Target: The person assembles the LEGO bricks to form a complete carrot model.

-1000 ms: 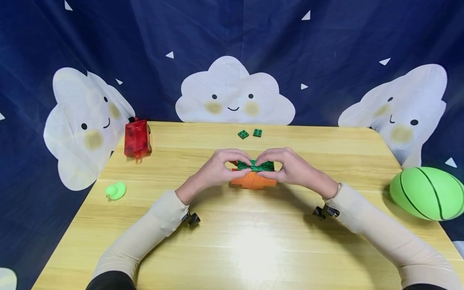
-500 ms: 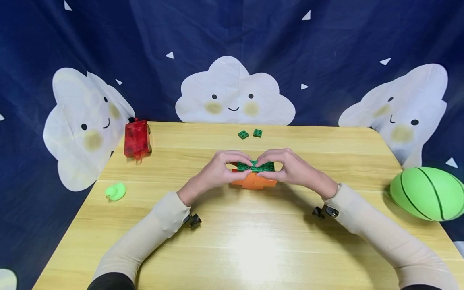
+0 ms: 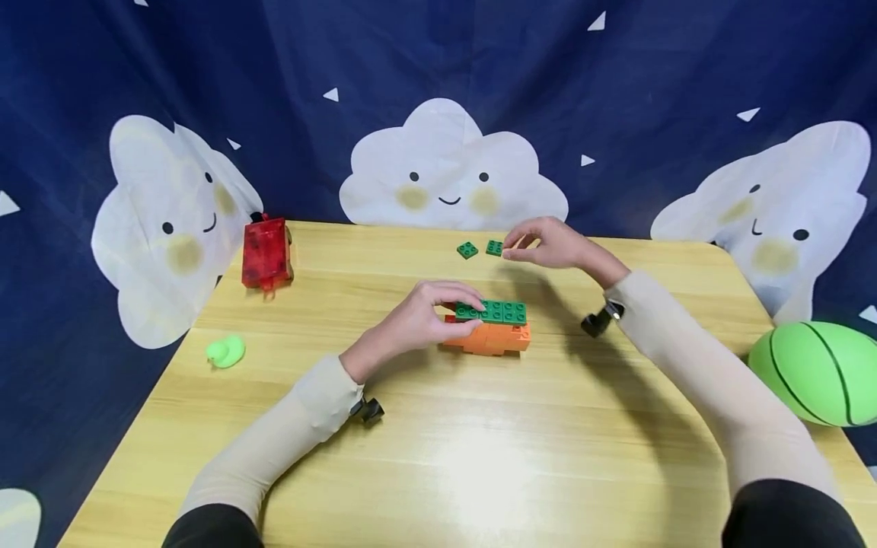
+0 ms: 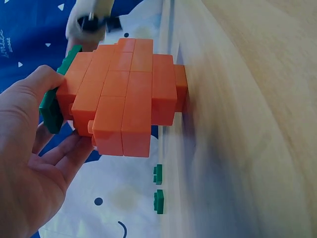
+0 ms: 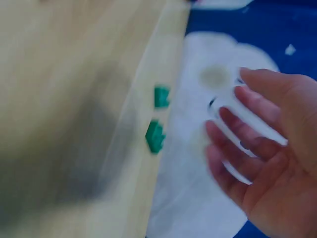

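Note:
An orange toy-brick build point(image 3: 496, 340) stands on the table, wider at its middle than at its base. Green studded bricks point(image 3: 508, 313) lie across its top. My left hand point(image 3: 426, 316) grips the left end of the build, thumb on the near side and fingers over the top and behind. The left wrist view shows the thumb at the green layer point(image 4: 51, 111). Toward the far edge, my right hand point(image 3: 550, 243) hovers with fingers spread and nothing held. Its fingertips are right beside one small square green brick point(image 3: 494, 247); a second green brick point(image 3: 467, 250) lies to the left.
A see-through red toy piece point(image 3: 264, 255) stands at the table's back left corner, with a light green rubber duck point(image 3: 226, 352) nearer on the left. At the right edge rests a green ball point(image 3: 815, 373). A dark blue cloud-print curtain point(image 3: 288, 167) hangs behind the wooden table point(image 3: 384, 472).
My right hand has let go of the green-topped build and moved back to the small green bricks. The left hand keeps its grip. The head view has shifted slightly.

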Demonstrator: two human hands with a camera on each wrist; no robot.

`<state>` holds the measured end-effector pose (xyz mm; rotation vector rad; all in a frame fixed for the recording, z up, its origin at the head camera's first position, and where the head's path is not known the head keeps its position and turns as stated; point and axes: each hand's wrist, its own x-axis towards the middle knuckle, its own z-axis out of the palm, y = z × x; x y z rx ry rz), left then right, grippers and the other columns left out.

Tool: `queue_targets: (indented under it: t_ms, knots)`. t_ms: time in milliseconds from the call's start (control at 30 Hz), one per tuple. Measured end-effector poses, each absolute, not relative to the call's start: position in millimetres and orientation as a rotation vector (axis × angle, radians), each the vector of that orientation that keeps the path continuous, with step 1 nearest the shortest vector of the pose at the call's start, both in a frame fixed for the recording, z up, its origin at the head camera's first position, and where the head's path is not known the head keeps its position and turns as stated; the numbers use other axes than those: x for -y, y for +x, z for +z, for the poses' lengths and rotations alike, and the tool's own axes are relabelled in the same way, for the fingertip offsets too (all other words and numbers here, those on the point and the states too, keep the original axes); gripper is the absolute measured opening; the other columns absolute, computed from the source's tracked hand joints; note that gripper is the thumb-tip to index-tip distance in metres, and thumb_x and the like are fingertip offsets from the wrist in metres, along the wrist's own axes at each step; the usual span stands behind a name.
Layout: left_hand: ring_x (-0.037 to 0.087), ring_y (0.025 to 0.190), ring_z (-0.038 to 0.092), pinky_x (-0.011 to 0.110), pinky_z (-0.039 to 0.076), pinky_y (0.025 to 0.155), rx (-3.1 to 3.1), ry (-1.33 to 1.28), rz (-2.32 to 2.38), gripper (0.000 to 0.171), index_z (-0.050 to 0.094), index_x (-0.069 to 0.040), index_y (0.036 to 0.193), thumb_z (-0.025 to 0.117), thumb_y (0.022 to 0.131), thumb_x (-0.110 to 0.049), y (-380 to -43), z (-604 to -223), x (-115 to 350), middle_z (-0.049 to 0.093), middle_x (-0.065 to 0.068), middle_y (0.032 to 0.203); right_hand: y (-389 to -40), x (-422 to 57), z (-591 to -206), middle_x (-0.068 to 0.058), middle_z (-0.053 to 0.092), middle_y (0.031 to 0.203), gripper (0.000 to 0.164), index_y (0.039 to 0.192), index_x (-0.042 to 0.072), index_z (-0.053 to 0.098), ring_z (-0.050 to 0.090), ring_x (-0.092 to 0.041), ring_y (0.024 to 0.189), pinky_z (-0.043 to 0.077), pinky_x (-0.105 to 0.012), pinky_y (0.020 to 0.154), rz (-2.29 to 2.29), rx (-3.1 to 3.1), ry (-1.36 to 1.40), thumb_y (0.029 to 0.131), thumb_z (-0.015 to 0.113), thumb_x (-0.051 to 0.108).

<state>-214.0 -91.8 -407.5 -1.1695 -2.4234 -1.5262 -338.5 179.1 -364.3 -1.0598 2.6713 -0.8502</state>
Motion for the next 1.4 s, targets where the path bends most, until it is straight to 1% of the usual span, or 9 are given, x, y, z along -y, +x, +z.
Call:
queue_targets:
  t_ms: [133, 300, 400, 533, 800, 967, 1033, 1200, 1400]
  knots:
    - [0.012, 0.112, 0.069, 0.03, 0.057, 0.1, 2.421, -1.167, -1.529, 0.016, 0.08, -0.016, 0.103, 0.082, 0.087, -0.014, -215, -406, 91, 0.077, 0.001, 0.114, -375, -171, -376, -0.018, 0.072, 0.124, 0.027, 0.116, 0.001, 0.074, 0.071, -0.038, 0.108, 0.057, -0.051, 0.094, -0.708, -2.686, -0.902, 0.097, 0.071, 0.02]
    - [0.011, 0.111, 0.069, 0.028, 0.057, 0.098, 2.425, -1.176, -1.523, 0.015, 0.08, -0.017, 0.102, 0.082, 0.087, -0.017, -217, -407, 90, 0.077, 0.0, 0.114, -399, -164, -393, -0.022, 0.071, 0.125, 0.029, 0.119, -0.002, 0.072, 0.064, -0.041, 0.118, 0.053, -0.053, 0.101, -0.592, -2.707, -0.832, 0.094, 0.073, 0.014]
    - [0.011, 0.109, 0.07, 0.028, 0.058, 0.096, 2.417, -1.176, -1.528, 0.015, 0.081, -0.016, 0.101, 0.082, 0.086, -0.015, -217, -407, 91, 0.077, 0.001, 0.113, -403, -156, -402, -0.022, 0.072, 0.121, 0.029, 0.116, -0.003, 0.073, 0.065, -0.04, 0.116, 0.053, -0.053, 0.101, -0.55, -2.711, -0.897, 0.092, 0.076, 0.013]
    - [0.012, 0.108, 0.07, 0.027, 0.059, 0.093, 2.413, -1.182, -1.538, 0.015, 0.081, -0.016, 0.101, 0.082, 0.086, -0.015, -217, -406, 91, 0.077, 0.001, 0.113, -403, -149, -409, -0.02, 0.076, 0.112, 0.023, 0.108, -0.002, 0.077, 0.069, -0.037, 0.106, 0.055, -0.05, 0.097, -0.512, -2.747, -0.954, 0.088, 0.081, 0.011]
    - [0.013, 0.109, 0.07, 0.027, 0.059, 0.086, 2.454, -1.134, -1.585, 0.015, 0.081, -0.017, 0.102, 0.082, 0.087, -0.017, -213, -408, 91, 0.077, 0.001, 0.115, -394, -146, -414, -0.019, 0.076, 0.106, 0.019, 0.102, -0.001, 0.077, 0.072, -0.034, 0.1, 0.058, -0.047, 0.093, -0.491, -2.766, -0.925, 0.085, 0.082, 0.007]
    - [0.013, 0.108, 0.07, 0.029, 0.059, 0.085, 2.435, -1.131, -1.598, 0.014, 0.081, -0.017, 0.101, 0.082, 0.087, -0.017, -215, -409, 91, 0.077, 0.001, 0.114, -382, -153, -397, -0.016, 0.076, 0.1, 0.015, 0.099, 0.002, 0.076, 0.072, -0.03, 0.096, 0.058, -0.047, 0.092, -0.547, -2.707, -1.009, 0.086, 0.081, 0.009]
    - [0.014, 0.109, 0.07, 0.029, 0.059, 0.089, 2.432, -1.137, -1.6, 0.014, 0.081, -0.017, 0.101, 0.082, 0.087, -0.017, -215, -409, 91, 0.077, 0.001, 0.114, -372, -156, -386, -0.014, 0.076, 0.1, 0.014, 0.1, 0.004, 0.075, 0.072, -0.029, 0.097, 0.059, -0.046, 0.092, -0.607, -2.666, -1.051, 0.088, 0.079, 0.01]
    - [0.014, 0.113, 0.069, 0.029, 0.058, 0.095, 2.434, -1.15, -1.588, 0.016, 0.081, -0.016, 0.103, 0.083, 0.087, -0.016, -216, -409, 90, 0.077, 0.002, 0.115, -330, -169, -354, -0.01, 0.076, 0.103, 0.014, 0.102, 0.007, 0.074, 0.074, -0.027, 0.099, 0.062, -0.043, 0.086, -0.8, -2.6, -1.141, 0.089, 0.079, 0.01]
    - [0.012, 0.109, 0.07, 0.028, 0.059, 0.09, 2.431, -1.149, -1.586, 0.018, 0.081, -0.016, 0.104, 0.082, 0.086, -0.013, -216, -409, 90, 0.077, 0.001, 0.114, -276, -191, -333, -0.005, 0.075, 0.105, 0.016, 0.103, 0.01, 0.074, 0.073, -0.02, 0.096, 0.063, -0.031, 0.08, -0.934, -2.58, -1.258, 0.088, 0.08, 0.008]
